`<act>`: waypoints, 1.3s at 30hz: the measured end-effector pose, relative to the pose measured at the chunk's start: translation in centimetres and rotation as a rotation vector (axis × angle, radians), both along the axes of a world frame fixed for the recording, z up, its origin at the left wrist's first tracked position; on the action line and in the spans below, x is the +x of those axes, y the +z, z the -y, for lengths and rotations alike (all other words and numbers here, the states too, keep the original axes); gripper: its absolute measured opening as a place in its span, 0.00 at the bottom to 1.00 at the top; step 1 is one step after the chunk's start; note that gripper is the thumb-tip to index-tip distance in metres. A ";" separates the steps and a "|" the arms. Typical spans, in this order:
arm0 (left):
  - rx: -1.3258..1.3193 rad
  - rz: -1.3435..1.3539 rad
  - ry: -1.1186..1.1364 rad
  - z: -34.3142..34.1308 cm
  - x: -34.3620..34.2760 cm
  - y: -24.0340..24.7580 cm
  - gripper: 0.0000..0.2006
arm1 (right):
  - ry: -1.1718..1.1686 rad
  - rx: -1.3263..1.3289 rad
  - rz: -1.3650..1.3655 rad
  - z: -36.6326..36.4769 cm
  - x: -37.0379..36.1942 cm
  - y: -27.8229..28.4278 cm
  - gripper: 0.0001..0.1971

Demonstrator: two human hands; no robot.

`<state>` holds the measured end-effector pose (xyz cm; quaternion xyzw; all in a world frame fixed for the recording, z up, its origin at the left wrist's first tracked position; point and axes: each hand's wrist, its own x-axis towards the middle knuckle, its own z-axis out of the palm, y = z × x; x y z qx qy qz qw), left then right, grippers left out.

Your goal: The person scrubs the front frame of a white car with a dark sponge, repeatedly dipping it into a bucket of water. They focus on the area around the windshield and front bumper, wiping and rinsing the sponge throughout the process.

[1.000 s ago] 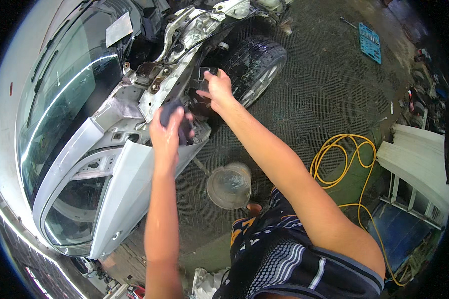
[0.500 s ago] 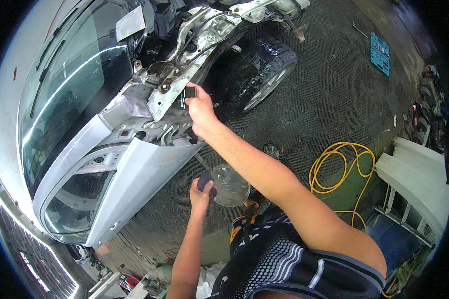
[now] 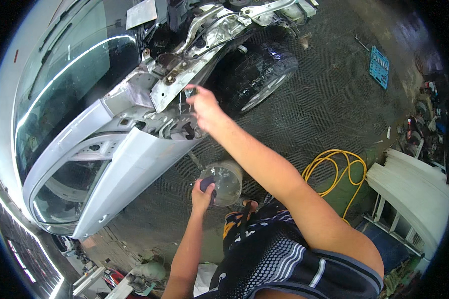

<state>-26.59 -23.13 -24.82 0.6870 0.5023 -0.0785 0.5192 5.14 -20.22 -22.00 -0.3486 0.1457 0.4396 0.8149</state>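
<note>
My left hand (image 3: 200, 199) is closed around a dark purple sponge-like pad (image 3: 208, 184), above the rim of a clear round bucket (image 3: 229, 185) on the floor. My right arm reaches forward to the stripped front side of a silver car. There my right hand (image 3: 204, 107) is beside the bare metal fender mount (image 3: 172, 92), index finger stretched toward it. A small dark block (image 3: 194, 91) shows partly between the fingers and thumb; the hand hides most of it. Just behind that hand, the grey front door (image 3: 139, 162) stands with its front edge exposed.
The front wheel (image 3: 272, 74) is right of the fender mount. A coiled yellow hose (image 3: 329, 172) lies on the floor to my right, near a white body panel (image 3: 409, 194). Farther off is a blue tool tray (image 3: 378, 68). A grey plate (image 3: 141, 14) rests by the windshield.
My view has shifted slightly. My right hand has turned, its index finger more extended and the dark block less visible. My left hand still holds the pad, now more over the bucket.
</note>
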 end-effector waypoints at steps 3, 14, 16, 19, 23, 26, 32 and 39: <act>0.000 0.044 0.026 -0.2 -3.7 -2.5 0.19 | 0.051 -0.018 -0.006 1.4 2.5 1.8 0.19; -0.253 0.126 0.495 3.1 -14.5 -14.5 0.20 | -0.078 -0.033 0.219 9.4 2.4 -1.2 0.22; -0.211 0.070 0.393 2.7 -17.5 -23.3 0.24 | -0.092 -0.068 0.225 12.0 0.2 -4.4 0.22; -0.228 0.056 0.515 2.6 -20.2 -36.1 0.33 | -0.085 -0.306 0.237 14.4 -4.4 -10.3 0.20; -0.206 -0.043 0.396 2.6 -22.5 -53.3 0.42 | -0.102 -0.395 0.017 16.2 -8.9 -20.2 0.13; -0.161 -0.068 0.294 3.1 -22.7 -65.3 0.40 | -0.010 -0.404 -0.032 16.7 -10.4 -25.3 0.14; -0.131 -0.524 0.087 5.6 -24.3 -71.7 0.37 | 0.114 -0.418 0.066 15.1 -12.0 -29.1 0.15; -0.634 0.181 0.977 6.9 -25.4 -52.8 0.29 | -0.138 -0.290 0.151 15.3 -10.7 -21.4 0.16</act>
